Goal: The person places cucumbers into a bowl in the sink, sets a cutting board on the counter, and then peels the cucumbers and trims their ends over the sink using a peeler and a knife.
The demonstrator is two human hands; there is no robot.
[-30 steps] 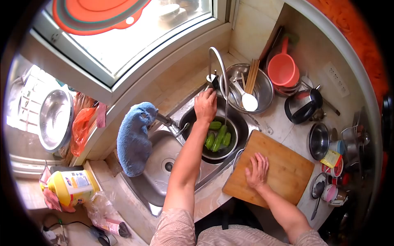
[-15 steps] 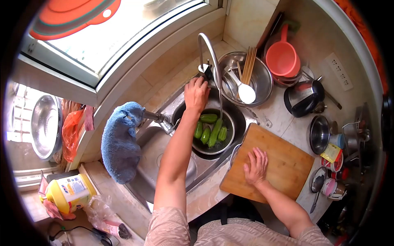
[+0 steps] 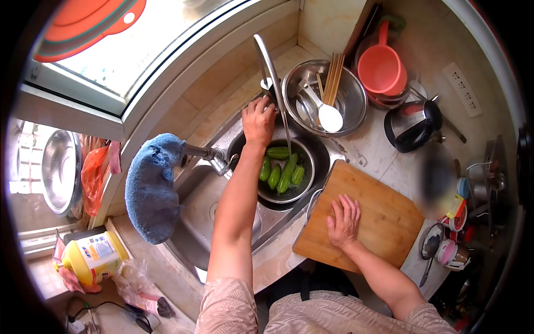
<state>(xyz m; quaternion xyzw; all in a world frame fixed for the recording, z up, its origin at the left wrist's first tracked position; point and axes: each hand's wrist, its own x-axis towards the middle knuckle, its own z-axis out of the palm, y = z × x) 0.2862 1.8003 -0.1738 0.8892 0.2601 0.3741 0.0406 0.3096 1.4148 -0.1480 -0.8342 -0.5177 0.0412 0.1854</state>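
Currently, left hand [image 3: 258, 121] is resting near the base of the slim tap [image 3: 269, 64], fingers part-curled, grip unclear; right hand [image 3: 345, 221] is lying on the cutting board [image 3: 386, 217], fingers loosely spread, holding nothing. Cucumbers [image 3: 285, 173] are sitting in the metal bowl [image 3: 307, 160].

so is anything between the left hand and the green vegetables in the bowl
Nothing visible blocks the left hand: only the sink edge and bowl rim lie before the green vegetables, with the curved spout beside that path.
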